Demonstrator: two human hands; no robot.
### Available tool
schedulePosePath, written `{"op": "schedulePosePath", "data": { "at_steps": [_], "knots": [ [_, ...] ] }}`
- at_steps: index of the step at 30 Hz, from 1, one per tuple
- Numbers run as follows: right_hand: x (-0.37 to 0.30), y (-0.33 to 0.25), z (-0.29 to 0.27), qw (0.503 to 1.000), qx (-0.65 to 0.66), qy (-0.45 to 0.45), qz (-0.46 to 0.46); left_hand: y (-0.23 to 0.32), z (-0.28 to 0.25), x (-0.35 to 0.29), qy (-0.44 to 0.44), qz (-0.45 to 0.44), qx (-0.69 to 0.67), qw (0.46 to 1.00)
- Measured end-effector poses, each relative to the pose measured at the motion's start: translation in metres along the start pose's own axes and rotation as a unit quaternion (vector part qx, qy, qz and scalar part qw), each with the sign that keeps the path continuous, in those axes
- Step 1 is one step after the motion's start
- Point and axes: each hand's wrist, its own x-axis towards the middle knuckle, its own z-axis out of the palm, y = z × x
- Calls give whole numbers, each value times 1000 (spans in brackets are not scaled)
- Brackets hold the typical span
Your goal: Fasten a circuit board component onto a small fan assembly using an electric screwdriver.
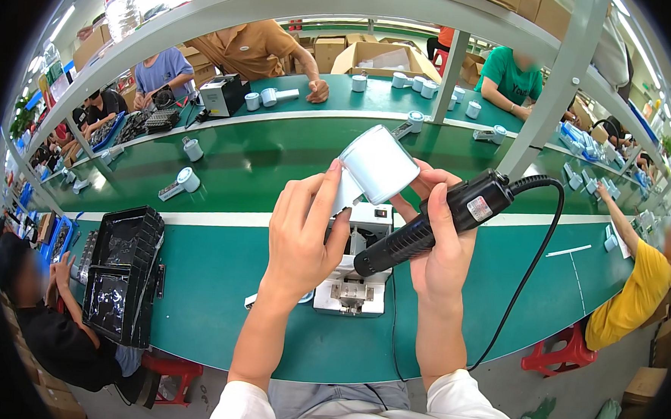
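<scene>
A white device with a round, drum-shaped head [379, 166] is held up over the bench, tilted, its handle part toward the left. My left hand [302, 227] is closed on its handle side, fingers and thumb pinching it. My right hand [443, 249] grips a black corded electric screwdriver [396, 249] that points down and to the left. Fingertips of that hand also reach behind the device's head and appear to touch it. Below both hands stands a small white and metal bench machine [351, 301], partly hidden by them.
A black partitioned tray [123, 270] sits on the green bench at left. The screwdriver's black cable [534, 258] loops down at right. Similar white devices [187, 179] lie on the green belt [269, 164] ahead. A grey frame post [550, 92] rises at right. Co-workers sit on both sides and opposite.
</scene>
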Motion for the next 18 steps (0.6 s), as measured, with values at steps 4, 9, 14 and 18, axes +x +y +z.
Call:
{"op": "schedulePosePath", "data": {
  "at_steps": [4,9,14,18],
  "knots": [
    [1,0,-1,1000,7,-5,0,0,1,0,0,1,2,1000],
    [1,1,-1,1000,3,-4,0,1,1,0,1,-4,1,1000],
    [-1,1,-3,1000,-23,-13,0,1,-1,1,2,1,-1,1000],
    [-1,2,-5,999,-48,-20,-4,1,0,1,2,1,-5,1000]
  ]
}}
